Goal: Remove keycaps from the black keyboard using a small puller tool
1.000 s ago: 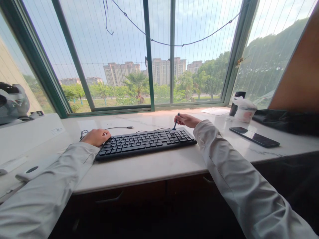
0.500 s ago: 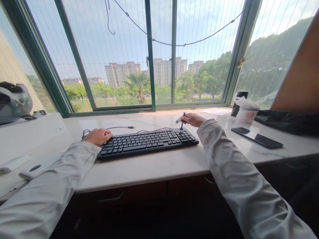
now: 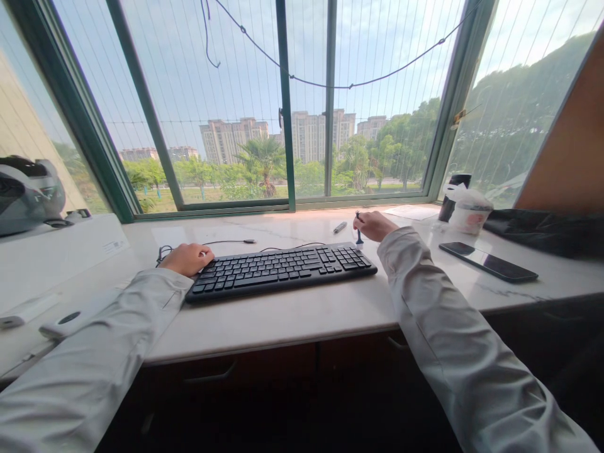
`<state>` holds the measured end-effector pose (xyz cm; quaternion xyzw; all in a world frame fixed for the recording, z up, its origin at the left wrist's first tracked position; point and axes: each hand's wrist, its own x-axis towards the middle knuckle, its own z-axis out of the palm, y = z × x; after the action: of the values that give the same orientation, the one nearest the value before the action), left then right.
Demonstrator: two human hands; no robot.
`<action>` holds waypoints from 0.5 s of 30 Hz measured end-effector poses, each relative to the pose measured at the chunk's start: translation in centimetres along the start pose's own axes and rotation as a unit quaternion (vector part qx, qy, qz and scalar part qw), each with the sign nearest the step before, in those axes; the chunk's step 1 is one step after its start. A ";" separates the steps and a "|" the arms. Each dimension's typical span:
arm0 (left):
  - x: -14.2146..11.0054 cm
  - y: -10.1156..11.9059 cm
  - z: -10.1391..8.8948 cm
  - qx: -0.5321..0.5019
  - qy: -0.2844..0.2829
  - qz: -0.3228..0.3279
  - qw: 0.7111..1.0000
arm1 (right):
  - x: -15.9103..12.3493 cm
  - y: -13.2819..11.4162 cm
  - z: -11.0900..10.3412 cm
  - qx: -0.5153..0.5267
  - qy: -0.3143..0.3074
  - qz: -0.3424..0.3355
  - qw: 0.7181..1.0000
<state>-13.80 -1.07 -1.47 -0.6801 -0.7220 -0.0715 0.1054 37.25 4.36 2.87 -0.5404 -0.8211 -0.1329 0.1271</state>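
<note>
A black keyboard [image 3: 283,270] lies on the pale marbled counter. My left hand [image 3: 187,258] grips its left end, thumb over the top edge and the other fingers mostly hidden. Between the fingertips of my right hand [image 3: 375,225] is a small dark blue brush [image 3: 359,236], held upright. Its white bristles touch the keyboard's top right corner, beside the number keys. Behind the keyboard, a small silvery stick-shaped object [image 3: 340,227] lies left of my right hand; its kind is unclear.
On the right are a black phone [image 3: 487,262], a plastic-wrapped tub [image 3: 470,212], a dark bottle [image 3: 455,198] and a black bag [image 3: 542,233]. A cable [image 3: 230,241] runs behind the keyboard. A white box [image 3: 61,251] with a helmet [image 3: 31,192] on it stands left. Windows close off the back.
My right hand has moved the brush rightward across the number keys to the keyboard's right corner, uncovering the silvery object. My left hand stays on the left end.
</note>
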 end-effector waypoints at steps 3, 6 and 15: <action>0.1 -0.1 0.2 -0.010 0.006 0.000 1.000 | -0.3 -0.2 -0.2 0.051 0.030 0.068 0.996; 0.1 -0.2 0.3 -0.018 0.011 0.001 1.000 | -0.4 -0.7 -0.5 0.096 0.082 0.076 0.989; 0.0 0.0 0.1 -0.005 0.009 0.007 1.000 | -0.6 -2.7 -0.8 0.168 0.095 0.016 0.981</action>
<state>-13.81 -1.10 -1.54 -0.6851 -0.7157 -0.0809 0.1088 35.06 2.51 3.14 -0.5093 -0.8071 -0.0415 0.2956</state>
